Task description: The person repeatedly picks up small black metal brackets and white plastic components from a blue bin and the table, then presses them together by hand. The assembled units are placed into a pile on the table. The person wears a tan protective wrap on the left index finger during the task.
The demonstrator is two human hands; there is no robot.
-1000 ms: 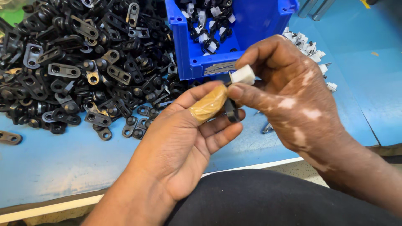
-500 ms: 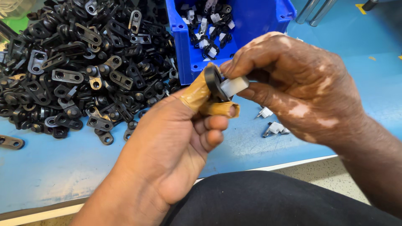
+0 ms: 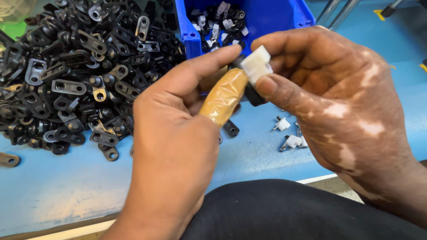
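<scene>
I log a blue worktable (image 3: 66, 191); on it a heap of black metal brackets (image 3: 75, 75) at my left and a blue bin (image 3: 267, 18) of assembled pieces ahead. My left hand (image 3: 173, 146), thumb wrapped in tan tape, and right hand (image 3: 338, 106) pinch one white plastic clip (image 3: 256, 65) on a black part between them. Loose white clips (image 3: 291, 140) lie beneath.
</scene>
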